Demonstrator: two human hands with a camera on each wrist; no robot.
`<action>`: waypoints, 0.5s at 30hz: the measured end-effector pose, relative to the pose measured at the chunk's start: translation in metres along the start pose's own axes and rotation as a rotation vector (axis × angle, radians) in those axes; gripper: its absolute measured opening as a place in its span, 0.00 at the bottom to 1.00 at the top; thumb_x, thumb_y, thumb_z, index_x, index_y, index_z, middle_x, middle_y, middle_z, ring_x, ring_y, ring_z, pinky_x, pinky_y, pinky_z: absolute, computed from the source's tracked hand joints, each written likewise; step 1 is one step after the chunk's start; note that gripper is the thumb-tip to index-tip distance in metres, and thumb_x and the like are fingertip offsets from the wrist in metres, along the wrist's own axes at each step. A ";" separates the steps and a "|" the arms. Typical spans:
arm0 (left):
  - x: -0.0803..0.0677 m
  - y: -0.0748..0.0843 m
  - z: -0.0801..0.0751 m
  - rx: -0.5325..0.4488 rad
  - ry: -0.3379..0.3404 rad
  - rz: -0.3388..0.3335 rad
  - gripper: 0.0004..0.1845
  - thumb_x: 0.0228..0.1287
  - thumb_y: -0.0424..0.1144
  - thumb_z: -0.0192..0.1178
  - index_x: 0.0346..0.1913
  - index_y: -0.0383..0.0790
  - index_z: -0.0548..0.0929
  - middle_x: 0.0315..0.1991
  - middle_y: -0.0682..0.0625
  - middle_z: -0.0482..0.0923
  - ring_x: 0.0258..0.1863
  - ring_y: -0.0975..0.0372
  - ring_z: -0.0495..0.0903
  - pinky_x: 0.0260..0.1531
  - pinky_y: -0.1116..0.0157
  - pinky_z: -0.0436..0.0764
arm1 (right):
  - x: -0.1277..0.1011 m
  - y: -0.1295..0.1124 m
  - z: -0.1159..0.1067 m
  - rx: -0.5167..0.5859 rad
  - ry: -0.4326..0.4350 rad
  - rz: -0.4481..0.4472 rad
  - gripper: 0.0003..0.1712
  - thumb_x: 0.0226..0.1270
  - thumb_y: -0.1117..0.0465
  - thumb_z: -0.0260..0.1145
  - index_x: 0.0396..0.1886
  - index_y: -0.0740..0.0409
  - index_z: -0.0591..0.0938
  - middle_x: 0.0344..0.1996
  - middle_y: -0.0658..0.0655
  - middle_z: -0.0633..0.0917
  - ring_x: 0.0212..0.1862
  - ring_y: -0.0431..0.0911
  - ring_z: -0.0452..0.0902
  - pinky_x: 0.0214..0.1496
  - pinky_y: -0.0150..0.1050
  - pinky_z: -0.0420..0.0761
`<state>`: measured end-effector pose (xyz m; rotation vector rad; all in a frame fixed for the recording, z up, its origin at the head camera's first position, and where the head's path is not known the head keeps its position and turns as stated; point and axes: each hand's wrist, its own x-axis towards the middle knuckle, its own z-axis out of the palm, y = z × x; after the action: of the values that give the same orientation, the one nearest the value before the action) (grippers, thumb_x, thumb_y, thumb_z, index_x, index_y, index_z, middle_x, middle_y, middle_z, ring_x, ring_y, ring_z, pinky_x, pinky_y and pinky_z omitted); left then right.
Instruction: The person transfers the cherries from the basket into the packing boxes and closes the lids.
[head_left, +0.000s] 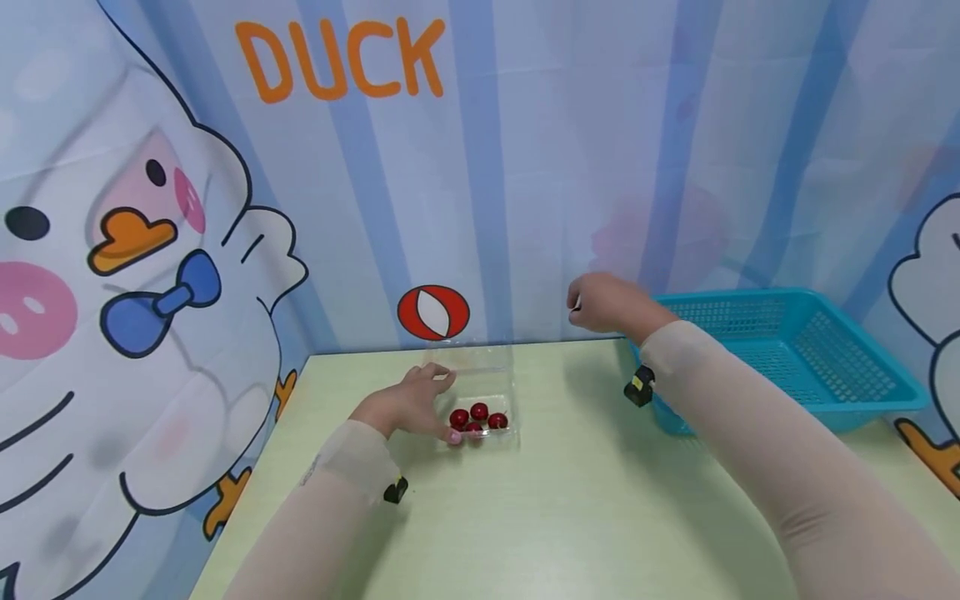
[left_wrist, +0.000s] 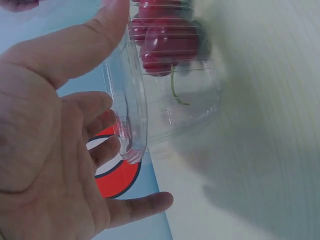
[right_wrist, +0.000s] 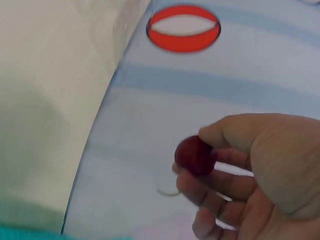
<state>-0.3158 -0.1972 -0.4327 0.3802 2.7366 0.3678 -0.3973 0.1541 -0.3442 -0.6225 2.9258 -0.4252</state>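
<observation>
My right hand [head_left: 611, 302] is raised over the back of the table, left of the blue-green basket [head_left: 825, 408]. In the right wrist view the right hand [right_wrist: 245, 170] pinches a dark red cherry [right_wrist: 194, 156] between thumb and fingers, its thin stem hanging below. My left hand [head_left: 411, 403] holds the left side of a clear plastic box [head_left: 483, 382], thumb toward the front. Up close, the left hand [left_wrist: 60, 130] has its thumb on the box rim and bent fingers at its wall; the little finger sticks out. Several red cherries [head_left: 478, 411] lie in the box's front part.
The pale table [head_left: 525, 517] meets a printed curtain [head_left: 540, 167] with a duck picture right behind the box. At the right back stands the perforated basket, and my right forearm [head_left: 780, 467] crosses in front of its left side.
</observation>
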 end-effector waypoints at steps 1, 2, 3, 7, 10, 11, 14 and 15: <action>0.000 0.000 -0.001 0.002 -0.005 0.000 0.61 0.64 0.58 0.84 0.93 0.51 0.60 0.93 0.49 0.53 0.93 0.44 0.50 0.83 0.30 0.71 | 0.001 -0.006 0.002 0.004 -0.008 -0.026 0.18 0.86 0.61 0.62 0.65 0.62 0.89 0.62 0.65 0.91 0.55 0.55 0.89 0.64 0.57 0.90; -0.001 0.000 -0.001 0.007 -0.012 -0.002 0.61 0.64 0.58 0.84 0.93 0.51 0.60 0.93 0.49 0.53 0.93 0.44 0.50 0.83 0.30 0.71 | 0.002 -0.013 0.005 0.006 -0.015 -0.057 0.17 0.86 0.62 0.62 0.63 0.62 0.90 0.59 0.64 0.91 0.51 0.53 0.89 0.62 0.55 0.90; -0.001 0.001 -0.002 0.012 -0.018 -0.005 0.61 0.65 0.58 0.84 0.93 0.51 0.60 0.93 0.49 0.53 0.93 0.44 0.50 0.82 0.30 0.71 | 0.004 -0.019 0.007 0.001 -0.019 -0.089 0.14 0.85 0.64 0.62 0.57 0.63 0.91 0.51 0.63 0.92 0.43 0.50 0.86 0.57 0.51 0.89; -0.001 0.002 -0.004 0.031 -0.037 -0.021 0.60 0.64 0.59 0.83 0.93 0.51 0.60 0.93 0.49 0.53 0.92 0.43 0.50 0.81 0.29 0.72 | 0.008 -0.043 0.021 -0.049 -0.008 -0.177 0.10 0.82 0.67 0.64 0.49 0.62 0.91 0.41 0.58 0.90 0.35 0.45 0.75 0.48 0.44 0.83; 0.000 0.004 -0.004 0.034 -0.033 -0.029 0.61 0.63 0.58 0.84 0.93 0.51 0.61 0.93 0.49 0.54 0.92 0.43 0.51 0.81 0.29 0.73 | 0.010 -0.058 0.033 -0.074 -0.006 -0.215 0.10 0.81 0.67 0.66 0.52 0.62 0.92 0.47 0.60 0.93 0.41 0.47 0.83 0.52 0.46 0.88; 0.000 0.004 -0.004 0.033 -0.028 -0.030 0.61 0.62 0.57 0.85 0.93 0.51 0.61 0.93 0.49 0.54 0.92 0.43 0.52 0.81 0.30 0.73 | 0.011 -0.062 0.037 -0.068 -0.013 -0.230 0.11 0.82 0.67 0.66 0.53 0.62 0.92 0.48 0.60 0.93 0.42 0.48 0.85 0.53 0.47 0.89; 0.000 0.007 -0.004 0.024 -0.011 -0.031 0.61 0.61 0.56 0.86 0.92 0.50 0.62 0.92 0.49 0.56 0.91 0.44 0.54 0.81 0.33 0.75 | 0.015 -0.071 0.049 -0.070 -0.030 -0.275 0.09 0.81 0.67 0.68 0.51 0.61 0.92 0.47 0.60 0.93 0.43 0.48 0.84 0.55 0.47 0.90; 0.000 0.008 -0.005 0.021 -0.004 -0.027 0.61 0.61 0.55 0.87 0.92 0.50 0.63 0.92 0.49 0.57 0.90 0.45 0.54 0.82 0.34 0.75 | 0.015 -0.074 0.053 -0.077 -0.037 -0.284 0.08 0.81 0.67 0.69 0.50 0.60 0.92 0.45 0.58 0.92 0.42 0.47 0.84 0.54 0.46 0.89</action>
<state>-0.3158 -0.1908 -0.4262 0.3486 2.7408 0.3314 -0.3741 0.0702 -0.3737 -1.0506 2.8375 -0.3244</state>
